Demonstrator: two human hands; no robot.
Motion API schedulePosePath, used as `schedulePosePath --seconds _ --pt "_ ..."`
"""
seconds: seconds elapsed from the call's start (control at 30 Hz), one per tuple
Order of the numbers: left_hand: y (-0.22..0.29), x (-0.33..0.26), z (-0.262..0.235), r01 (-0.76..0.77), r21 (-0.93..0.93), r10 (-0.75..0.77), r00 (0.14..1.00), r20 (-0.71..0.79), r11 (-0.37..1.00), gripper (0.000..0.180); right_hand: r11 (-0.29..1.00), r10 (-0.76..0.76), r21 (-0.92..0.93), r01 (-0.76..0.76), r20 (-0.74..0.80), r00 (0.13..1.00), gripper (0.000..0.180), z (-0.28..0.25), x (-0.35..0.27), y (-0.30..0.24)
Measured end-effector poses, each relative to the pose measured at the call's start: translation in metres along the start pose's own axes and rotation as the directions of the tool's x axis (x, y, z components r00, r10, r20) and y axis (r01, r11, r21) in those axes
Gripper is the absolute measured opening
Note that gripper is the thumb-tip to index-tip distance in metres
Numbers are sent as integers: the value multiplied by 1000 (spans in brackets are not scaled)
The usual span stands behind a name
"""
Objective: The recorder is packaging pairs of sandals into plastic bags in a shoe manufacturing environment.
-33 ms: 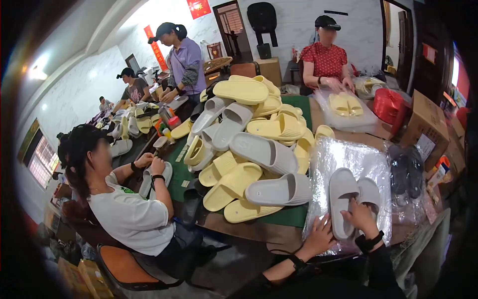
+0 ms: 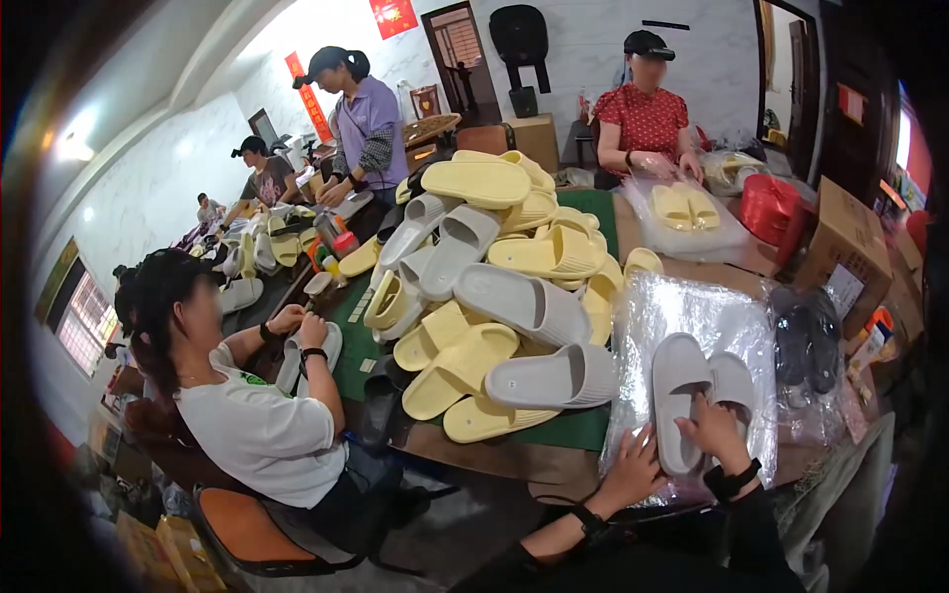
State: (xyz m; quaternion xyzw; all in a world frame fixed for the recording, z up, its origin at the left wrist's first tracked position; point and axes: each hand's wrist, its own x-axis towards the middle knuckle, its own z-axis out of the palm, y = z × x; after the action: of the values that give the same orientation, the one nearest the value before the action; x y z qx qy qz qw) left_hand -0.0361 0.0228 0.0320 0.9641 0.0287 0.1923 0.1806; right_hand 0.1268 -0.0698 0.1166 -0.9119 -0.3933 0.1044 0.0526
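A pair of pale grey slippers (image 2: pixel 682 395) lies side by side on a stack of clear plastic bags (image 2: pixel 672 306) at the near right of the table. My right hand (image 2: pixel 717 435) grips the pair at the heel ends, fingers pushed in between the two slippers. To the left of the heels, my left hand (image 2: pixel 633 472) rests on the bags' near edge with fingers apart. Both wrists wear dark bands and dark sleeves.
A big heap of yellow and grey slippers (image 2: pixel 494 296) fills the green mat to the left. A person in white (image 2: pixel 247 425) sits at the left; a person in red (image 2: pixel 647 119) works opposite. Bagged dark slippers (image 2: pixel 806 346), a cardboard box (image 2: pixel 850 247) and a red basket (image 2: pixel 771 208) stand right.
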Motion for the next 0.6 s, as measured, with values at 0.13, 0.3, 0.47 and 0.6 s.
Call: schedulePosePath --seconds 0.13,0.3,0.47,0.6 --pt "2 5 0 14 -13 -14 999 38 1000 55 997 16 70 -15 -8 1000 76 3 1 5" --pt "0 5 -3 26 -31 -25 999 37 999 54 993 -6 116 5 10 1000 74 0 3 -2" --pt "2 4 1 40 -57 -37 998 59 998 54 999 28 47 -23 -111 993 69 18 4 -2" --pt "-2 0 9 -25 -105 26 1000 9 994 56 1000 25 16 -23 -129 991 68 19 0 -1"
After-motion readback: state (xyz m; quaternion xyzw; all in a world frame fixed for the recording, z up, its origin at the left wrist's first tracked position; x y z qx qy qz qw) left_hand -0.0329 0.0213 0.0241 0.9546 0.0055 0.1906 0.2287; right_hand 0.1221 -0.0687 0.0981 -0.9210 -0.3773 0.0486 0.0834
